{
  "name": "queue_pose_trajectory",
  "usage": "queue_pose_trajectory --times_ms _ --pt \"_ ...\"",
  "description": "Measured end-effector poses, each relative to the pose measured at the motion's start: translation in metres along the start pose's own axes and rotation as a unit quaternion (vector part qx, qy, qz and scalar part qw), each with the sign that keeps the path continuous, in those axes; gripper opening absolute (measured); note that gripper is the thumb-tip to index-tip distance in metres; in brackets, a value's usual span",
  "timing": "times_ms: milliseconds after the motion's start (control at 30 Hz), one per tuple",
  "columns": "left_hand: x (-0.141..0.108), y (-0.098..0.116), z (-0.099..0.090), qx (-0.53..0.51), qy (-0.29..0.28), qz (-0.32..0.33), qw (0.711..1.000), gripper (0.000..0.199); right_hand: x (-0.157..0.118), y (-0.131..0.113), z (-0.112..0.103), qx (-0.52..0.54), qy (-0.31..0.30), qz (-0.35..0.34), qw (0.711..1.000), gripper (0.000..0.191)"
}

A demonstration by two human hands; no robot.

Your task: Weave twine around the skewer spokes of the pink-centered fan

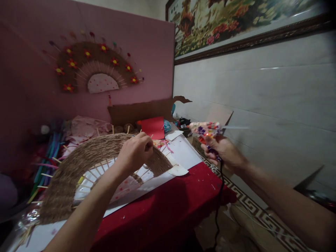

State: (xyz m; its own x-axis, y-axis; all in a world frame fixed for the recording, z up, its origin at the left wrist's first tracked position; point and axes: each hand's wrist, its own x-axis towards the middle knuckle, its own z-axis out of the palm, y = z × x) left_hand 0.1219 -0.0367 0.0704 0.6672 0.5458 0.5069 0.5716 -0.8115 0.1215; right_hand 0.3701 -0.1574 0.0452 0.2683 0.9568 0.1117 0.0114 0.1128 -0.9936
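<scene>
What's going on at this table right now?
A person's right hand holds a glue gun off to the right. Their left hand is at the upper edge of a brown arch with sticks; its grip is unclear. A similar arch with red flowers is on the pink panel behind.

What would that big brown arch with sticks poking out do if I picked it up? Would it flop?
The brown arch would probably stay fairly stiff, since thin sticks poke out along both edges like ribs. It might feel light for its size, being a band with an open middle. The bare stick ends look slim enough to snap if bumped.
</scene>
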Motion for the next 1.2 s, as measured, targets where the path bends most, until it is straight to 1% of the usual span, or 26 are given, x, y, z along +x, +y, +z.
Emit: queue_pose_trajectory --times_ms 67,133,233,300,400,467,533,633,700,767,833,867,1000,1067,1133,1200 --pt "0.001 -0.002 -0.002 0.004 0.005 0.002 1.0 0.009 0.002 0.015 -0.003 -0.097 -0.038 0.05 0.993 0.044" --pt "0.001 -0.005 -0.004 0.005 0.016 0.004 1.0 0.008 0.003 0.029 -0.002 -0.162 -0.085 0.087 0.979 0.042" --pt "0.002 -0.009 -0.005 -0.004 0.031 0.005 1.0 0.009 0.006 0.044 0.009 -0.198 -0.15 0.122 0.961 0.042" --pt "0.002 -0.011 -0.006 -0.007 0.036 0.008 0.999 0.009 0.009 0.048 0.018 -0.227 -0.177 0.137 0.948 0.044" --pt "0.001 -0.011 -0.007 -0.007 0.041 0.01 0.999 0.008 0.016 0.05 0.023 -0.282 -0.186 0.162 0.927 0.048" --pt "0.001 -0.01 -0.007 -0.01 0.042 0.008 0.999 0.009 0.02 0.051 0.02 -0.316 -0.162 0.171 0.919 0.049" --pt "0.001 -0.01 -0.008 -0.012 0.043 0.007 0.999 0.009 0.022 0.052 0.012 -0.356 -0.128 0.155 0.913 0.049" --pt "0.001 -0.009 -0.01 -0.01 0.043 0.005 0.999 0.009 0.02 0.056 -0.001 -0.434 -0.072 0.077 0.895 0.046" --pt "0.001 -0.009 -0.011 -0.009 0.04 0.003 0.999 0.009 0.015 0.059 -0.004 -0.494 -0.054 0.012 0.868 0.042" --pt "0.001 -0.009 -0.012 -0.006 0.04 0.002 0.999 0.008 0.01 0.061 -0.002 -0.56 -0.055 -0.032 0.826 0.037" --pt "0.001 -0.008 -0.013 -0.003 0.043 0.003 0.999 0.008 0.004 0.064 0.004 -0.612 -0.068 -0.047 0.787 0.033" --pt "0.001 -0.008 -0.014 -0.001 0.045 0.005 0.999 0.008 0.002 0.065 0.007 -0.626 -0.075 -0.051 0.775 0.033" --pt "0.0 -0.008 -0.016 0.004 0.047 0.008 0.999 0.008 -0.004 0.071 0.015 -0.643 -0.1 -0.067 0.756 0.035" --pt "0.0 -0.008 -0.017 0.005 0.049 0.007 0.999 0.008 -0.005 0.071 0.015 -0.665 -0.103 -0.069 0.737 0.035" --pt "0.0 -0.008 -0.017 0.004 0.047 0.004 0.999 0.008 -0.002 0.066 0.014 -0.69 -0.088 -0.077 0.714 0.037" --pt "0.0 -0.008 -0.018 -0.001 0.043 0.002 0.999 0.008 0.008 0.059 0.015 -0.701 -0.062 -0.096 0.704 0.038"
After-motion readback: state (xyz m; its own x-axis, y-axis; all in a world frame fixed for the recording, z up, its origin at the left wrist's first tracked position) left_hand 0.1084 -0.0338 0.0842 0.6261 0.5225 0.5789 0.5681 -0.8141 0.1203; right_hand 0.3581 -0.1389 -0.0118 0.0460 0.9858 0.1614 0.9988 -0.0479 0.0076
